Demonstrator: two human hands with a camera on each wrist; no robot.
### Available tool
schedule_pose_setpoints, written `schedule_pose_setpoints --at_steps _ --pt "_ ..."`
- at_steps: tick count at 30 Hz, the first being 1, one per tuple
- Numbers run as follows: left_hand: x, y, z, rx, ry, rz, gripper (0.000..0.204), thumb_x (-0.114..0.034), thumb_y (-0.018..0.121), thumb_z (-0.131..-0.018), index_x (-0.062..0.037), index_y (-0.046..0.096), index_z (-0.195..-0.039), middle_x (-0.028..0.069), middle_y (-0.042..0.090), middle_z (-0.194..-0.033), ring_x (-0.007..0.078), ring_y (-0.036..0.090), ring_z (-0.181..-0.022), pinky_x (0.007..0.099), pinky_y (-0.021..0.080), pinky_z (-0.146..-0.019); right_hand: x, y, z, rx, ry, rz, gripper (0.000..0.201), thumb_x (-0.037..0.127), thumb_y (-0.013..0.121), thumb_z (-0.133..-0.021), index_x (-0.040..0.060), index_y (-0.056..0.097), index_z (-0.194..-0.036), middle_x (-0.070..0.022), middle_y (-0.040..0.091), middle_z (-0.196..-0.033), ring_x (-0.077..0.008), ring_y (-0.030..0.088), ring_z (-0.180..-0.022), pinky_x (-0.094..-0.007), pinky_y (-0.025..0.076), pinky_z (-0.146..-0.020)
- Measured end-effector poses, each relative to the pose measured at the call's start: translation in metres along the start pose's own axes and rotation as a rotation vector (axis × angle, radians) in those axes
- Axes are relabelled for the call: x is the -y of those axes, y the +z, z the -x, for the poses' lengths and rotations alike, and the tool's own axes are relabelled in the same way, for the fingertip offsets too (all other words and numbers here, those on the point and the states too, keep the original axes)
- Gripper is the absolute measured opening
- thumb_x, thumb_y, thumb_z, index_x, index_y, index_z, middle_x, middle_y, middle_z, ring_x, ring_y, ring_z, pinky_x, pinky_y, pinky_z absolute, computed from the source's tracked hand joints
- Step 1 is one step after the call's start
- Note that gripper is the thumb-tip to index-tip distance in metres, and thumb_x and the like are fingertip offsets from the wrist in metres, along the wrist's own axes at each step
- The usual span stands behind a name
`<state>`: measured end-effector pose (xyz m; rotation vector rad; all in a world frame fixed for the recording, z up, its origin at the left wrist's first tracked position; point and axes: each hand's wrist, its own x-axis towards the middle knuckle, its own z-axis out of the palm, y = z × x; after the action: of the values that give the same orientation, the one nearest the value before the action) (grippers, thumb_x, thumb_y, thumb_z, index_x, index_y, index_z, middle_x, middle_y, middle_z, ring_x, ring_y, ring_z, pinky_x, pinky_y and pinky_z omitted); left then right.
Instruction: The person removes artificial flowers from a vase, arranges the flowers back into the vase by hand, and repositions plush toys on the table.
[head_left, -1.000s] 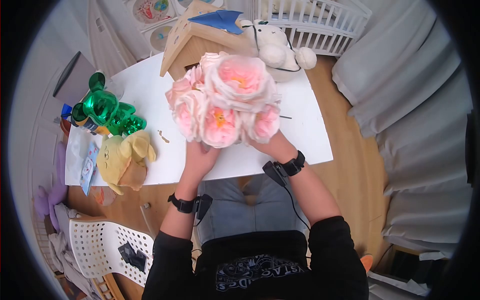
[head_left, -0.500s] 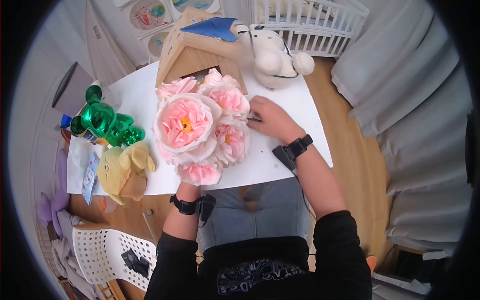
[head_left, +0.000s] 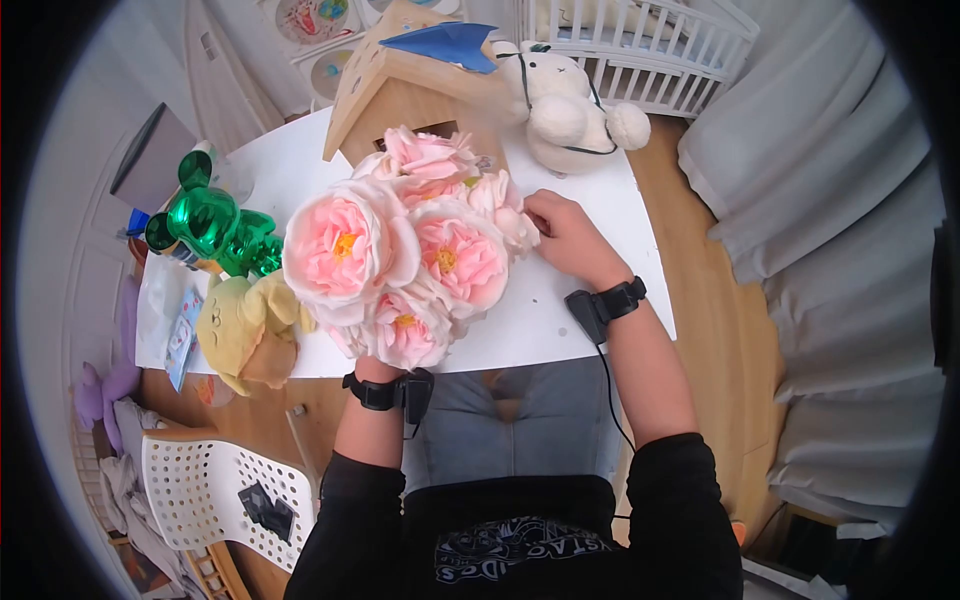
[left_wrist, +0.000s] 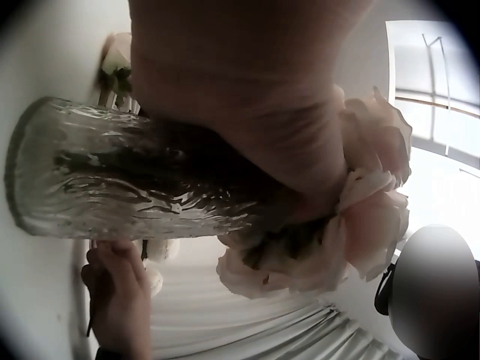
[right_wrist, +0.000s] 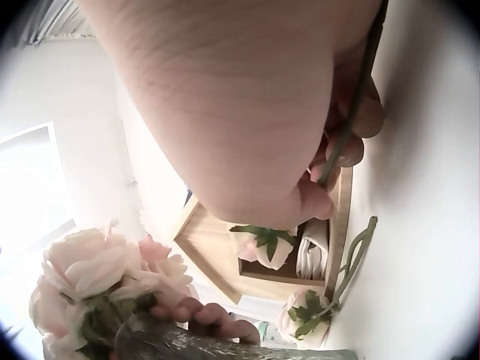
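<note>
A bunch of pink roses [head_left: 345, 245] fills a clear ridged glass vase [left_wrist: 112, 172], which stands on the white table [head_left: 600, 325]. My left hand [left_wrist: 255, 90] grips the vase near its neck, just under the blooms; from above, the flowers hide most of this hand. To the right, my right hand [head_left: 572, 235] is low over the table, its fingers pinching a thin green stem [right_wrist: 352, 120]. Beyond those fingers shows a pale pink rose [right_wrist: 264, 246] with green sepals. Another rose [right_wrist: 304, 315] lies with its stem on the tabletop.
Behind the roses stands a wooden house [head_left: 400, 95] with a blue folded paper [head_left: 445, 45] on its roof. A white plush toy [head_left: 565, 115] sits at the back right. On the left are a shiny green bear figure [head_left: 210, 220] and a yellow plush toy [head_left: 245, 335].
My right hand has left the vase, moved right to the tabletop and taken a stem. The bunch of roses has shifted left and towards my body, with my left hand still on the vase.
</note>
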<state>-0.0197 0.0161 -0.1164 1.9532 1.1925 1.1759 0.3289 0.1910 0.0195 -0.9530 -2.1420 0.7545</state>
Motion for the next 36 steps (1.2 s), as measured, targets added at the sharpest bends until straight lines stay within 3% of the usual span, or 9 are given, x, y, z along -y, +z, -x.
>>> schedule_pose_setpoints --at_steps 4,6,9,11,15,22,27,31,36 --pt "0.008 -0.004 -0.012 -0.023 0.002 -0.022 0.067 -0.027 0.072 -0.1 -0.0046 0.048 -0.159 0.0133 0.055 -0.157 0.0322 0.054 -0.145 0.0452 0.043 -0.123 0.001 0.001 -0.001 -0.001 0.044 -0.105 0.016 0.01 0.071 -0.093 0.0016 0.073 -0.107 -0.0156 0.071 -0.101 -0.0327 0.069 -0.089 -0.0408 0.056 -0.083" --pt "-0.004 -0.002 -0.001 -0.036 0.004 -0.037 0.067 -0.027 0.072 -0.1 -0.0047 0.048 -0.159 0.0133 0.055 -0.157 0.0323 0.054 -0.145 0.0453 0.043 -0.123 0.0 0.001 -0.001 -0.008 0.054 -0.225 0.015 0.01 0.072 -0.094 0.0025 0.072 -0.106 -0.0116 0.07 -0.099 -0.0239 0.067 -0.086 -0.0354 0.054 -0.077" --pt "0.001 0.011 -0.028 -0.058 0.004 -0.065 0.067 -0.027 0.072 -0.1 -0.0047 0.048 -0.159 0.0133 0.055 -0.157 0.0323 0.054 -0.145 0.0454 0.043 -0.123 0.002 0.002 0.0 -0.037 0.05 -0.286 0.011 0.008 0.071 -0.095 0.0032 0.072 -0.105 -0.0066 0.069 -0.097 -0.0164 0.065 -0.086 -0.0305 0.051 -0.072" --pt "-0.006 0.016 -0.006 -0.068 0.002 -0.081 0.067 -0.027 0.072 -0.1 -0.0047 0.048 -0.159 0.0134 0.055 -0.157 0.0323 0.054 -0.145 0.0454 0.043 -0.123 0.005 0.002 0.0 -0.054 0.033 -0.32 0.01 0.008 0.071 -0.095 0.0037 0.072 -0.104 -0.0051 0.069 -0.097 -0.0144 0.065 -0.086 -0.0289 0.051 -0.071" --pt "-0.011 0.03 -0.014 -0.098 -0.002 -0.11 0.067 -0.027 0.072 -0.1 -0.0047 0.048 -0.159 0.0135 0.055 -0.157 0.0324 0.054 -0.145 0.0455 0.043 -0.123 0.018 -0.006 0.001 -0.086 -0.003 -0.301 0.009 0.005 0.07 -0.096 0.0038 0.073 -0.105 -0.0012 0.068 -0.099 -0.0106 0.063 -0.087 -0.0248 0.048 -0.068" --pt "-0.015 0.029 -0.009 -0.13 0.006 -0.151 0.067 -0.028 0.072 -0.1 -0.0048 0.048 -0.159 0.0136 0.055 -0.157 0.0325 0.054 -0.144 0.0457 0.043 -0.122 0.018 -0.015 0.005 -0.099 -0.121 -0.522 0.006 0.0 0.07 -0.097 -0.0014 0.072 -0.103 -0.0016 0.066 -0.102 -0.0098 0.06 -0.084 -0.0235 0.046 -0.069" --pt "-0.012 0.019 -0.017 -0.166 0.035 -0.162 0.067 -0.028 0.072 -0.1 -0.0048 0.047 -0.159 0.0137 0.055 -0.157 0.0325 0.054 -0.144 0.0458 0.043 -0.122 0.041 -0.038 0.013 -0.319 -0.116 -0.953 0.006 0.004 0.069 -0.101 0.0004 0.071 -0.105 -0.0052 0.065 -0.105 -0.0128 0.059 -0.087 -0.0267 0.046 -0.07" --pt "-0.006 0.011 0.005 -0.177 0.025 -0.168 0.068 -0.029 0.072 -0.1 -0.0049 0.047 -0.159 0.0138 0.056 -0.157 0.0326 0.054 -0.144 0.0459 0.043 -0.122 0.088 -0.093 -0.002 -0.495 -0.361 -1.051 0.019 0.015 0.068 -0.107 0.0029 0.065 -0.121 -0.0072 0.065 -0.107 -0.015 0.062 -0.09 -0.028 0.05 -0.071" --pt "-0.005 0.014 0.004 -0.198 0.048 -0.177 0.068 -0.029 0.072 -0.1 -0.0049 0.047 -0.159 0.0138 0.056 -0.157 0.0326 0.053 -0.144 0.046 0.043 -0.122 0.165 -0.115 -0.023 -0.396 -0.5 -0.995 0.021 0.012 0.066 -0.109 0.0014 0.061 -0.127 -0.01 0.068 -0.109 -0.0194 0.069 -0.093 -0.0322 0.059 -0.077"
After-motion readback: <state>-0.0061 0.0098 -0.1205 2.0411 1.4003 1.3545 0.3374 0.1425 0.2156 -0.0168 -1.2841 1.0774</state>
